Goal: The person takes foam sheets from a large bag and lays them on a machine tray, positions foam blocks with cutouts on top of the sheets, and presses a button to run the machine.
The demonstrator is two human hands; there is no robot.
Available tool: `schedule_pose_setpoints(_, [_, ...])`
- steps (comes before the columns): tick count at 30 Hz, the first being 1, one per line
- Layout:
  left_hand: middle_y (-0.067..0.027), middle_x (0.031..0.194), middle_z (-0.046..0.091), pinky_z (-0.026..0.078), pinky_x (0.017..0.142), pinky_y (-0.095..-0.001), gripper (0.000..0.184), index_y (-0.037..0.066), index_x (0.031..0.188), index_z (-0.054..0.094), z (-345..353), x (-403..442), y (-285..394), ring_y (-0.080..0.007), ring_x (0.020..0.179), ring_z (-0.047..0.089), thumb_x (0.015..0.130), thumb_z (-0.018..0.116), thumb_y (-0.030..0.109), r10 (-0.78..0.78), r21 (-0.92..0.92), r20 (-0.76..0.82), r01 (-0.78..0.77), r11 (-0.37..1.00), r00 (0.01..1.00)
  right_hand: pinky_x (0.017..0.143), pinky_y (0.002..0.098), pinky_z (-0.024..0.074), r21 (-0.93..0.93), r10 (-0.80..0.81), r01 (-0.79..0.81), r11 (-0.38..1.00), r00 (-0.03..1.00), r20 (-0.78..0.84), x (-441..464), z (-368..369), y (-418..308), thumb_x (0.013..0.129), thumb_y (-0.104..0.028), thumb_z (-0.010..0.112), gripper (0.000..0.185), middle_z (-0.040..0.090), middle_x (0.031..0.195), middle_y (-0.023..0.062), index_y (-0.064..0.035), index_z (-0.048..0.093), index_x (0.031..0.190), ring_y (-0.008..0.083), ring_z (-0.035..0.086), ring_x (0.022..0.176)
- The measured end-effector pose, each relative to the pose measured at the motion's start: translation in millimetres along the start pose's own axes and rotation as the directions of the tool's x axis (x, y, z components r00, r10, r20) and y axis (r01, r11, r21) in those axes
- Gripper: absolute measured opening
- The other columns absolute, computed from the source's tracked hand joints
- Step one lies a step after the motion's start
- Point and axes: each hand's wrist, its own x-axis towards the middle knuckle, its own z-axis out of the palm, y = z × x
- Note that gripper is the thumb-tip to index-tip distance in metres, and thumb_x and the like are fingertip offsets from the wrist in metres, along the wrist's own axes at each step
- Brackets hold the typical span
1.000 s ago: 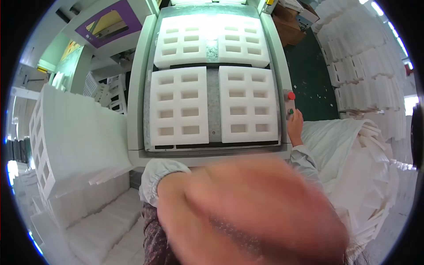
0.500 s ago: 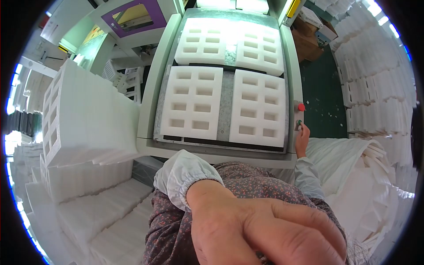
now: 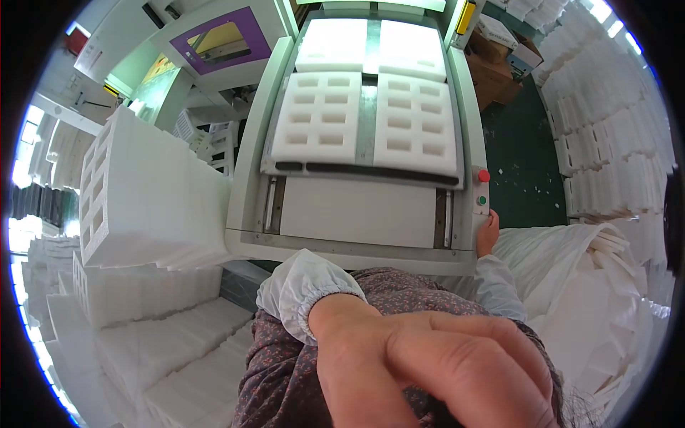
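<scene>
My left hand [image 3: 421, 357] is raised close to the camera, above my flowered apron. Its fingers bend toward the bottom edge, with the tips out of sight. My right hand [image 3: 488, 234] rests on the right edge of the machine's frame, just below the green button [image 3: 481, 201] and the red button [image 3: 484, 175], fingers loosely extended. On the machine's sliding plate [image 3: 367, 146] lie white foam blocks with rectangular pockets: a left front block [image 3: 319, 118], a right front block [image 3: 416, 123], and two more behind them [image 3: 332, 44], under bright light.
A tall stack of pocketed foam [image 3: 157, 192] stands left of the machine, with more foam sheets [image 3: 171, 335] below it. Cardboard boxes [image 3: 492, 60] sit at the back right. A large white sack [image 3: 571, 292] is beside my right arm, and foam piles [image 3: 606, 135] line the right side.
The plate with the foam blocks has slid away from me into the machine, exposing a pale bed at the front. My right hand has come off the green button and moved down the frame edge.
</scene>
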Motion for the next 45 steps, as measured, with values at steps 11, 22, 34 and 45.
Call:
schedule_pose_setpoints(11, [-0.0121,0.1,0.062,0.051,0.067,-0.0336,0.023,0.0,0.107,0.054,191.2,-164.8,170.8,-0.0224,0.077,0.06,0.088,0.049,0.01,0.06,-0.165,0.1,-0.043,0.985,0.993,0.083,0.0345,0.0429,0.029,0.12,-0.119,0.992,0.992,-0.03,-267.2,-125.6,65.3,0.092,-0.015,0.037,0.03,0.06,0.108,0.013,-0.004,0.054,0.114,0.0294,0.056,0.097])
schedule_pose_setpoints(22, [-0.0127,0.098,0.062,0.051,0.063,-0.0333,0.02,-0.001,0.103,0.054,336.8,-281.3,306.0,-0.0227,0.072,0.06,0.09,0.051,0.014,0.111,-0.278,0.135,-0.07,0.958,0.985,0.084,0.0346,0.0427,0.029,0.122,-0.122,0.992,0.992,-0.008,-454.9,-236.7,93.7,0.092,-0.016,0.036,0.031,0.06,0.107,0.0134,-0.0038,0.054,0.114,0.0294,0.056,0.097])
schedule_pose_setpoints(34, [-0.0117,0.106,0.06,0.043,0.087,-0.0369,0.036,0.004,0.107,0.059,144.9,-335.5,269.4,-0.0293,0.1,0.056,0.079,0.064,0.026,-0.561,0.754,-0.457,0.635,0.168,0.691,0.083,0.0326,0.0436,0.166,0.098,-0.087,0.982,0.993,-0.062,-370.1,-198.9,76.4,0.091,-0.018,0.04,0.03,0.062,0.104,0.0126,-0.0024,0.057,0.112,0.0287,0.058,0.094])
schedule_pose_setpoints(45, [-0.0044,0.074,0.059,0.037,0.055,-0.025,0.016,0.003,0.081,0.061,102.4,-358.2,317.8,-0.0123,0.058,0.045,0.086,0.055,0.017,-0.598,0.57,-0.621,0.816,0.098,0.506,0.08,0.0302,0.0441,0.394,0.15,-0.11,0.913,0.986,-0.072,-453.1,-200.4,-69.8,0.09,-0.016,0.049,0.025,0.062,0.099,0.0087,-0.0015,0.059,0.107,0.0204,0.057,0.088])
